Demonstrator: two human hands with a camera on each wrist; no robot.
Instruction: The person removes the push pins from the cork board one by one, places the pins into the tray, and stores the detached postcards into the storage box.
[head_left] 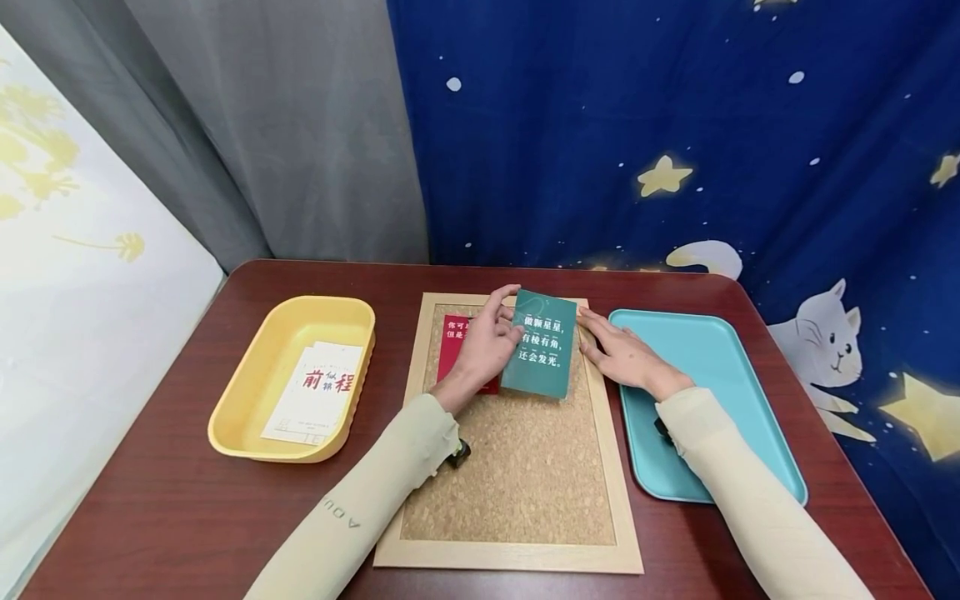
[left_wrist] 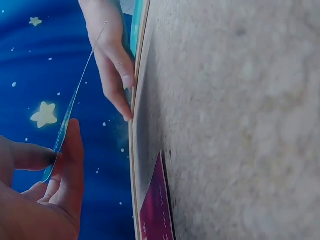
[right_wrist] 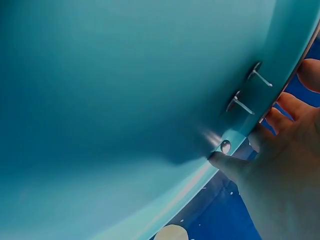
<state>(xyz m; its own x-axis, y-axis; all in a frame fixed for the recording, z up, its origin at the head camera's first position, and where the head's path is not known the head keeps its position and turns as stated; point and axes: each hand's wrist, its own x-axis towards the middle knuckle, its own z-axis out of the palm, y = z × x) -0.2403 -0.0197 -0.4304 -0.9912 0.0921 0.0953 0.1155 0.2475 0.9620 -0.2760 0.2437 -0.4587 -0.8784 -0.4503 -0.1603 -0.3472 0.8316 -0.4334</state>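
A green card with white Chinese text (head_left: 536, 358) is tilted above the upper cork board (head_left: 525, 483). My left hand (head_left: 487, 342) pinches its left edge; the left wrist view shows the card (left_wrist: 68, 117) edge-on between thumb and fingers. A red card (head_left: 452, 342) lies on the board's upper left, partly covered by my left hand and the green card. At the board's upper right edge, my right hand (head_left: 626, 354) touches the wooden frame with fairly straight fingers. In the right wrist view, one fingertip is beside a round silver tack (right_wrist: 226, 146) at the tray's rim.
The turquoise tray (head_left: 697, 333) stands right of the board, partly under my right hand. Two more tacks, one here (right_wrist: 256, 72), lie in it. On the left, a yellow basket (head_left: 247, 392) holds white cards with red lettering (head_left: 315, 400). Curtains hang behind the table.
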